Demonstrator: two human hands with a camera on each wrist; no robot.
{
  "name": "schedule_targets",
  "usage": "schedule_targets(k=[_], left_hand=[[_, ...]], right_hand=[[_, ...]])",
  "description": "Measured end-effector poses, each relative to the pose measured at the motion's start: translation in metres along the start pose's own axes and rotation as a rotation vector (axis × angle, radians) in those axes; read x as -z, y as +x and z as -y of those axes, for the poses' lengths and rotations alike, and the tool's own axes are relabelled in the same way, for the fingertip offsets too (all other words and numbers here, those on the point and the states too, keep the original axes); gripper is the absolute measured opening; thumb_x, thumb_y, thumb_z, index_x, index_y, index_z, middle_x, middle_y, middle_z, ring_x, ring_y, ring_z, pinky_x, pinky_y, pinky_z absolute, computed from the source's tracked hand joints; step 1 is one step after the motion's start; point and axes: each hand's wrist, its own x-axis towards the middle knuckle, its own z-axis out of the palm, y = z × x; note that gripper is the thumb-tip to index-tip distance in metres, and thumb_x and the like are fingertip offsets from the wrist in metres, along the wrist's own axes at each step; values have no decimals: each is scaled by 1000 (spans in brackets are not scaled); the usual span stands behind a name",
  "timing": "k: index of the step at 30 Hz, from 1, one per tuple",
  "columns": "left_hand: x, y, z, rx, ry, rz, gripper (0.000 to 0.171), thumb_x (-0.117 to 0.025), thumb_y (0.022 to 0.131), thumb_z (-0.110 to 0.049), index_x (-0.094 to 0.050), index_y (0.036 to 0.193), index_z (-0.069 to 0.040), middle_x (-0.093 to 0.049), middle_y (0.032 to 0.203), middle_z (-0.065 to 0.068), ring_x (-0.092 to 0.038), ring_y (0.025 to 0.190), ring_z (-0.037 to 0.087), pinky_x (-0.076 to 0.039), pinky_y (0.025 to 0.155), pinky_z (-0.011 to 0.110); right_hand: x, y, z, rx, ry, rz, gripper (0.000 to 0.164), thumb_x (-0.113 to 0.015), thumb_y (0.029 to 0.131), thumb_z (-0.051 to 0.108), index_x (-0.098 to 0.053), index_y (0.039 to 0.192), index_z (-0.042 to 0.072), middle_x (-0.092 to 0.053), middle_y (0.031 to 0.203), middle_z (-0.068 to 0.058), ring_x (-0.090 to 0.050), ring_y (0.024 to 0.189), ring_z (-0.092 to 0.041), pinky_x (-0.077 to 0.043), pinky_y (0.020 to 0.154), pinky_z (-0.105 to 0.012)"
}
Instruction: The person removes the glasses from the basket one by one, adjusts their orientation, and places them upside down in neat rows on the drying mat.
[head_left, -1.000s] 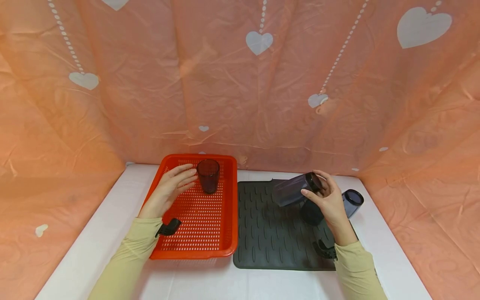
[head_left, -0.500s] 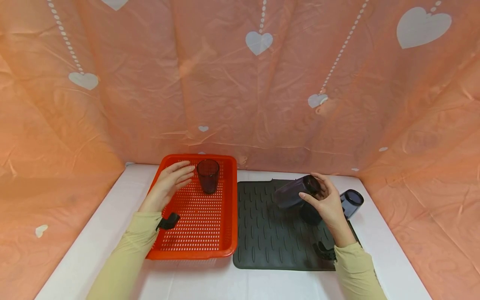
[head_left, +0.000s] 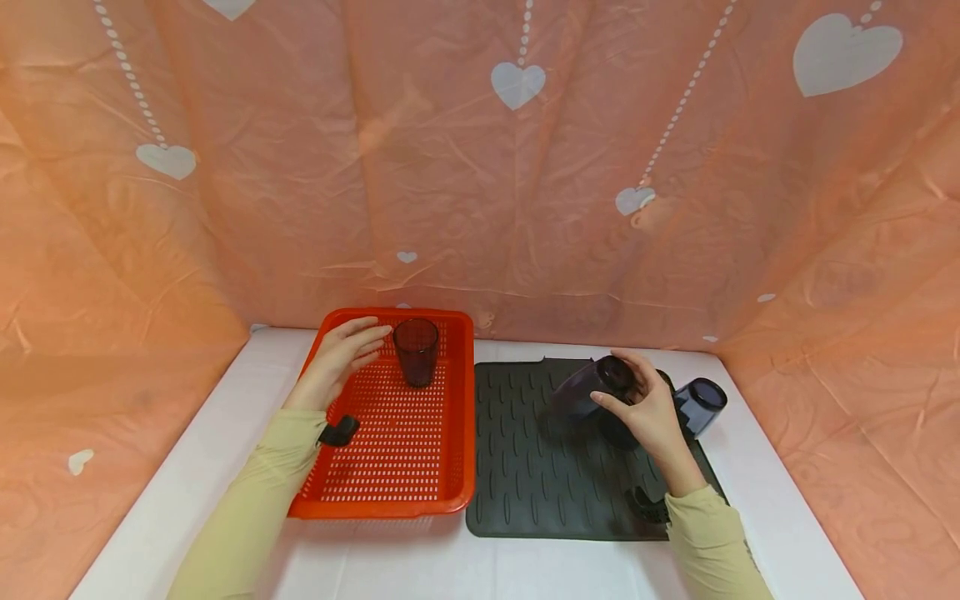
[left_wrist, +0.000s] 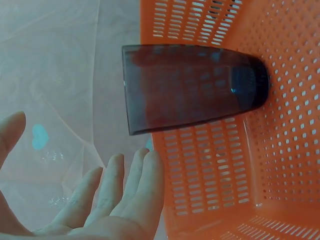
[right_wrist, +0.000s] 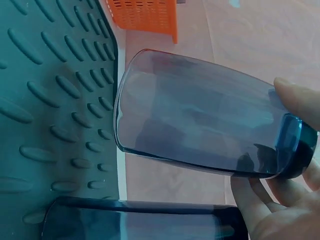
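Observation:
A dark purple drinking glass (head_left: pixel 588 392) slants over the black ridged mat (head_left: pixel 540 492), mouth lower left and thick base upper right. My right hand (head_left: pixel 648 408) grips it around the base, thumb on one side and fingers on the other. In the right wrist view the tilted glass's rim (right_wrist: pixel 120 107) looks apart from the mat. Another glass (right_wrist: pixel 150 220) stands upside down beside it. Over the left part of the red plastic basket (head_left: pixel 456 450), my left hand (head_left: pixel 337 362) has its fingers extended. Near those fingertips an upright glass (left_wrist: pixel 195 87) stands in the basket, untouched.
A further dark glass (head_left: pixel 701 404) stands upside down at the mat's right edge, just past my right hand. A white tabletop (head_left: pixel 390 558) lies under everything. An orange sheet with hearts (head_left: pixel 480 208) rises behind and on both sides.
The held glass has shifted slightly left, turning steeper with its mouth downward. My left hand drew back slightly, then moved forward towards the glass in the basket.

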Motion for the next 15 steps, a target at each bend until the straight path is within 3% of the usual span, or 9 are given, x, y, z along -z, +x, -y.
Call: schedule_targets(k=[15], left_hand=[[-7, 15, 2, -21, 49, -27, 71, -67, 91, -27, -32, 147, -1, -36, 147, 15, -41, 129, 29, -32, 108, 41]], right_hand=[[-13, -2, -5, 28, -121, 58, 69, -82, 76, 10, -48, 136, 12, -52, 131, -8, -53, 115, -22, -43, 87, -11]])
